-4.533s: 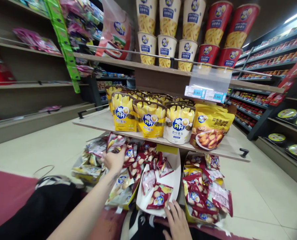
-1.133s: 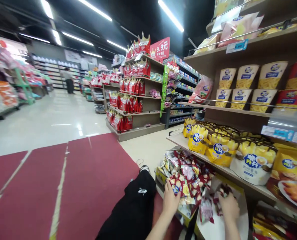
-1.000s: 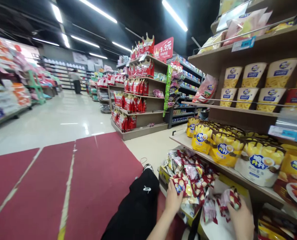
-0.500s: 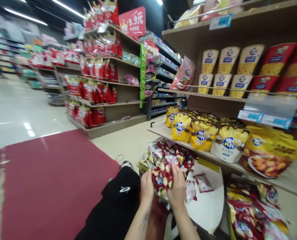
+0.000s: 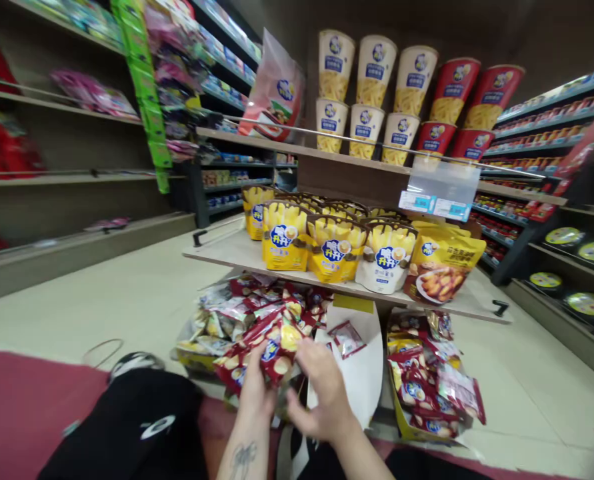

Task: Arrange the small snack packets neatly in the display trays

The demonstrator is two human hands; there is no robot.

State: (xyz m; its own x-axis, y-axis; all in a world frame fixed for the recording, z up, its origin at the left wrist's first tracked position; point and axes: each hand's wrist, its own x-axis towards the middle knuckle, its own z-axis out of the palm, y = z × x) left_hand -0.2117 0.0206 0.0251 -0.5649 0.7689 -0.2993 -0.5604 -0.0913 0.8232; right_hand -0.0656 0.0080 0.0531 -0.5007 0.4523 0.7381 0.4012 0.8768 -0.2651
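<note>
Several dark red snack packets with a blue logo and pale round pictures are bunched up above the left box of packets. My left hand is closed around their near side, its fingers mostly hidden behind or under them. My right hand is at their right side with thumb and fingers apart. Its fingertips are close to the yellow corner of a packet; whether they touch it I cannot tell. To the right, one small red packet lies on a white board.
A second box of red packets stands on the floor at right. Above is a low shelf with yellow pouches. Paper cups are stacked on the shelf above. My knee is at left.
The view has swung right and now faces the shelf. My right hand has come off the packets and its fingers have spread; my left hand still holds them.
</note>
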